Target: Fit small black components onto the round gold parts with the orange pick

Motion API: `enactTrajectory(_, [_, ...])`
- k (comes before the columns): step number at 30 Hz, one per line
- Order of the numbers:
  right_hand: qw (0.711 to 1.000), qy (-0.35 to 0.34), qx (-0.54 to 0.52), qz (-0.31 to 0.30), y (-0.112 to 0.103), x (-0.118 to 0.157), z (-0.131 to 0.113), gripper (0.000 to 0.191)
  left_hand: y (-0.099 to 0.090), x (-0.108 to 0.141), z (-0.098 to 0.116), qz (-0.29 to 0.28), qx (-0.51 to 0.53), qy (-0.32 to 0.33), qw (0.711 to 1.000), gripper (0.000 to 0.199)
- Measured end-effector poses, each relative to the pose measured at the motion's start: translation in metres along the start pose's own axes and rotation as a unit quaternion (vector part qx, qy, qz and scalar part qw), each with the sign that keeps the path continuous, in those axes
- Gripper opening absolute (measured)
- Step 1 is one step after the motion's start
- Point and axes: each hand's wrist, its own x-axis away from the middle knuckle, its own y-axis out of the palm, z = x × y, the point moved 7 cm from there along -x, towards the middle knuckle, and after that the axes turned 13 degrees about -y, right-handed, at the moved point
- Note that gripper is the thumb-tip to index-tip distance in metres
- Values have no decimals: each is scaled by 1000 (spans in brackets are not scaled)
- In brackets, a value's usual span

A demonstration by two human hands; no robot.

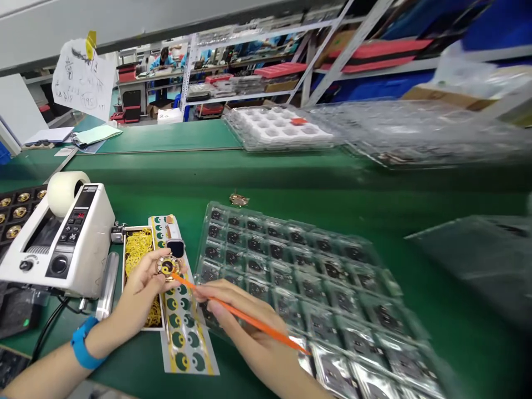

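My left hand pinches a small round gold-rimmed part, which has a yellow and dark face. A thin orange pointed tool lies in my right hand, and its tip meets the face of that part. Whether the tool is a stick or tweezers, I cannot tell. Under my left hand runs a sheet of crescent-shaped green and yellow stickers. A dark rounded-square piece shows just behind the round part. Left of the sheet sits a narrow box full of yellow rubber-band-like loops.
A clear tray of dark round parts fills the mat's right side. At left stands a white tape dispenser beside a black tray of gold parts. Another metal part lies behind. Clear trays rest on the ledge.
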Motion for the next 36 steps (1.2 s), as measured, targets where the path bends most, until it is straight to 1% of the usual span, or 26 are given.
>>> enactTrajectory(4, [1000,-4,11,-3,3,2,-2,24,2,3,0,-20,-5,5,1000,36])
enactTrajectory(6, [999,-20,23,-16,5,2,-2,26,2,2,-1,-38,6,1,999,35])
enactTrajectory(7, [998,-41,33,-29,7,2,-3,27,2,1,-2,-48,14,-1,999,35])
enactTrajectory(9, [988,-119,72,-64,11,3,-10,27,2,0,-2,-61,39,-9,997,36])
enactTrajectory(11, [959,-221,142,-105,17,6,-19,27,1,-1,-2,-64,64,-20,996,36])
enactTrajectory(13, [919,-291,223,-146,23,10,-24,31,0,-3,-3,-62,79,-31,994,35])
enactTrajectory(15, [888,-317,283,-176,27,12,-25,37,0,-4,-3,-57,85,-36,994,34])
enactTrajectory(17, [871,-325,317,-188,29,12,-26,39,-1,-4,-3,-49,86,-36,994,36])
enactTrajectory(19, [863,-332,331,-189,30,10,-29,38,-3,-4,-2,-32,86,-37,995,38])
enactTrajectory(23, [862,-349,325,-175,33,7,-32,33,-9,-7,-1,15,68,-44,997,44])
enactTrajectory(27, [852,-365,331,-181,40,8,-32,34,-15,-15,-3,36,30,-53,997,55])
enactTrajectory(29, [844,-379,332,-182,45,11,-33,32,-19,-17,-4,48,23,-49,997,57])
enactTrajectory(32, [852,-384,324,-145,44,14,-36,29,-24,-17,-4,77,22,-24,997,58])
enactTrajectory(35, [878,-356,311,-73,34,14,-36,38,-27,-16,-6,92,22,-19,995,60])
enactTrajectory(36, [882,-348,312,-54,30,14,-36,37,-27,-16,-6,91,20,-21,995,61])
